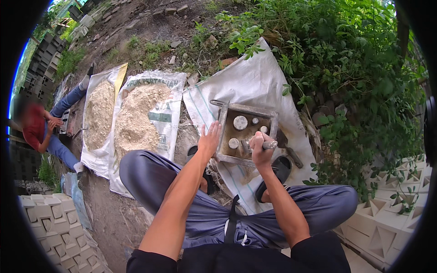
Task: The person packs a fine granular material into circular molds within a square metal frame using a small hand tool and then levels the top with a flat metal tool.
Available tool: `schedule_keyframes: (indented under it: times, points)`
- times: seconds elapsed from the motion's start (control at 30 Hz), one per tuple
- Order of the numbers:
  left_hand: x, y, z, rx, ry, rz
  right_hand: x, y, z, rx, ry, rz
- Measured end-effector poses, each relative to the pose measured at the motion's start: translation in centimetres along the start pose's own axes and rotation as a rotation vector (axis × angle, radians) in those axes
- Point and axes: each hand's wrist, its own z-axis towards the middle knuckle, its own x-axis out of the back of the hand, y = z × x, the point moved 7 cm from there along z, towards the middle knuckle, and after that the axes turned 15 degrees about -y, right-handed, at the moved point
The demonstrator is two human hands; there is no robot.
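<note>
A square mould frame (276,123) lies on a white woven sack between my feet. Inside it stand several round pale pegs, the largest a wide disc (240,122), over a brown, dusty bottom. My left hand (210,138) is open, fingers stretched out, against the frame's left wall. My right hand (261,151) is closed round a short tool (271,144) with a thick greyish cylindrical end, over the frame's near right part; its kind is partly hidden by the fingers. Right of the frame lies a trowel (294,157) with a dark handle.
Left of me, two spread sacks (179,83) carry heaps of pale sandy powder (136,116). Another person (34,125) sits on the far left. Patterned pale blocks (57,223) stack at lower left, more blocks (387,227) at lower right. Green bushes (355,68) crowd the right.
</note>
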Motion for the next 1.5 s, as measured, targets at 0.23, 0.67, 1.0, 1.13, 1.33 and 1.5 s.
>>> schedule_keyframes:
  times: [0.23,0.67,1.0,1.13,1.33,1.5]
  points:
    - [3.5,1.7,1.0,0.043,-0.181,0.015,0.1,-0.4,0.5,-0.056,0.046,-0.065]
    - [1.9,2.1,2.2,0.054,-0.145,-0.014,1.8,-0.4,0.8,-0.054,0.124,0.074]
    - [6.6,0.5,-0.4,-0.048,-0.136,-0.153,1.6,2.4,0.6,-0.124,-0.058,0.199]
    - [6.0,0.7,-0.2,-0.045,-0.124,-0.162,0.1,3.7,-0.5,-0.105,-0.222,0.05]
    - [3.5,0.7,0.0,0.168,0.487,0.175,-3.0,-0.7,-2.0,-0.112,-0.366,0.027]
    - [3.9,1.5,-0.8,-0.022,-0.097,0.004,-1.5,2.3,-1.6,-0.054,-0.234,0.028]
